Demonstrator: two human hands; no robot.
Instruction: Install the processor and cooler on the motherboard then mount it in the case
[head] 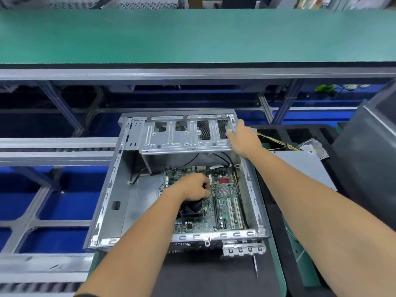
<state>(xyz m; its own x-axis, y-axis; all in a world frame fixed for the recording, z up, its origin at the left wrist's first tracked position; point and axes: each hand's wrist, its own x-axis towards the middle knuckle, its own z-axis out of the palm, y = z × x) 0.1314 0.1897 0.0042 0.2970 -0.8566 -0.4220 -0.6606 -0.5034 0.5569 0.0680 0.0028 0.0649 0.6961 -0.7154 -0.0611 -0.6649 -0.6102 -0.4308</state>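
Note:
An open grey metal case [111, 189] lies on the bench with the green motherboard [225, 202] inside it on the floor of the case. A black cooler fan [192, 207] sits on the board, partly hidden under my left wrist. My left hand [192, 186] is down inside the case over the board, fingers curled at a spot just beyond the cooler; what they pinch is hidden. My right hand [243, 139] grips the right end of the raised drive cage [184, 136] at the far side of the case.
A grey power supply [300, 166] with yellow and black wires [276, 141] lies right of the case. A screwdriver [255, 266] rests on the black mat near the front. A dark case panel [368, 146] stands at far right. A green conveyor [192, 35] runs behind.

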